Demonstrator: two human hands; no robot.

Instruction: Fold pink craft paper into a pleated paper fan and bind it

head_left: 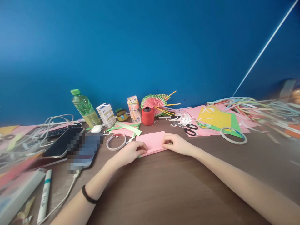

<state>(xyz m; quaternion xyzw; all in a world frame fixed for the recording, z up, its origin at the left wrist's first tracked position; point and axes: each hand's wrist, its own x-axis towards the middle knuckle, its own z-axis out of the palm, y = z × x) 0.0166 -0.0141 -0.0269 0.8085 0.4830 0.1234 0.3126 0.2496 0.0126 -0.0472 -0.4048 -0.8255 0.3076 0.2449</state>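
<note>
A pink sheet of paper [152, 140] with a folded edge along its near side lies on the brown table between my hands. A bit of green shows under its near left corner. My left hand [131, 152] grips the left end of that fold, fingers curled over the paper. At the right end, my right hand [176, 143] pinches the paper's edge between thumb and fingers. Close to my left hand lie a roll of tape [108, 144] and green and pink paper strips [127, 127]. Beyond my right hand rest black-handled scissors [190, 130].
Along the blue wall stand a green bottle [85, 107], a white carton [106, 115], a red thread spool [147, 117] and a pleated paper fan [153, 102]. Phones [63, 142], cables and a marker [45, 197] lie left. Coloured paper [212, 116] and another tape roll [234, 142] lie right.
</note>
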